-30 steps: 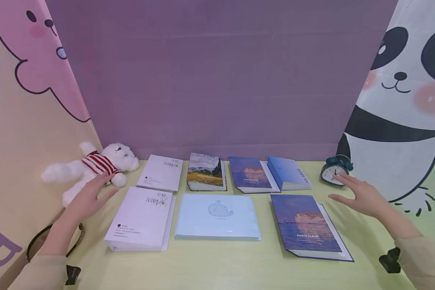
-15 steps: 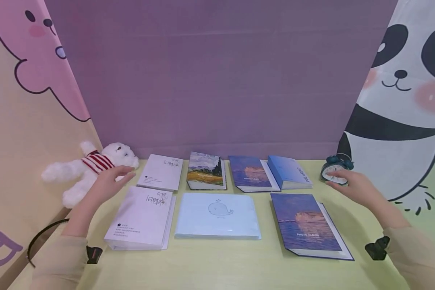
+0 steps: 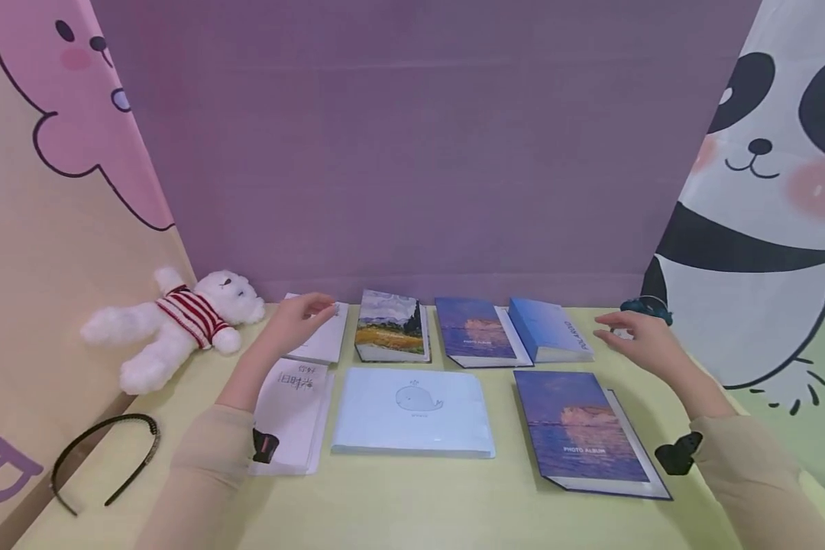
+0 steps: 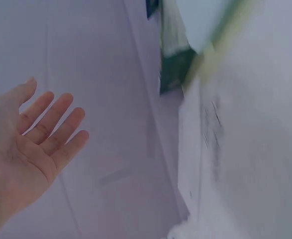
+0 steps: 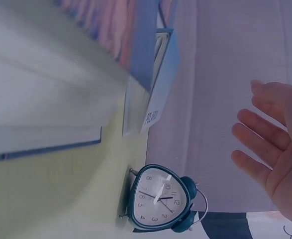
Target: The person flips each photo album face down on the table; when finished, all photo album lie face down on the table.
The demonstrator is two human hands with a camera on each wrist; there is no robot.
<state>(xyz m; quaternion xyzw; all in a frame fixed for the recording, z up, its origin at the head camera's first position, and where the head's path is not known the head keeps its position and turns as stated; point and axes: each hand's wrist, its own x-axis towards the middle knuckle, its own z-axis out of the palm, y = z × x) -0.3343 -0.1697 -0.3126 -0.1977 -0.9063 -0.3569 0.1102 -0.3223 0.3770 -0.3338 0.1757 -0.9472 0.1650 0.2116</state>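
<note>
My left hand [image 3: 294, 325], seen with fingers spread and nothing held in the left wrist view, hovers over the white album [image 3: 331, 340] at the back left. A larger white album [image 3: 296, 428] lies below it, partly covered by my forearm. On the right, my right hand [image 3: 639, 344] is in the air between the blue Polaroid album [image 3: 550, 328] and the alarm clock, its fingers loosely bent around nothing. The hand hides most of the teal alarm clock [image 5: 158, 199] in the head view; the right wrist view shows its face.
A landscape-painting album [image 3: 388, 330] and a sea-painting album [image 3: 473, 325] lie in the back row. A pale whale album [image 3: 412, 420] and a larger sea-painting album [image 3: 584, 428] are in front. A white plush bear [image 3: 186, 313] and black headband [image 3: 153, 435] lie left.
My left hand has moved right from the plush bear to over the back white album, uncovering the headband. My right hand has shifted left, now covering more of the clock.
</note>
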